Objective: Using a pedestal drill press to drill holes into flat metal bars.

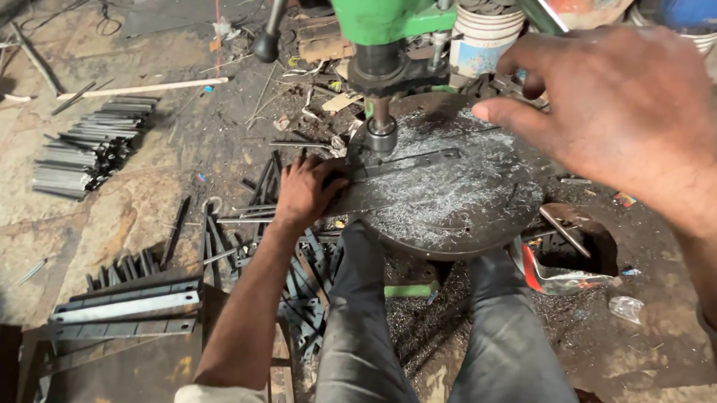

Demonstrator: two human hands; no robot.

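Right hand hovers half-curled, holding nothing; left hand presses flat grey metal strip, dusted with shavings

Dull grey metal strip, round steel tabletop rough with bright shavings, glossy green painted drill, matt grey cloth trousers, gritty concrete floor

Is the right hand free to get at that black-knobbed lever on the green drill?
Probably yes. The right hand is raised, open and empty above the round table; the black-knobbed lever sticks out on the far side of the green drill head, so it must cross over.
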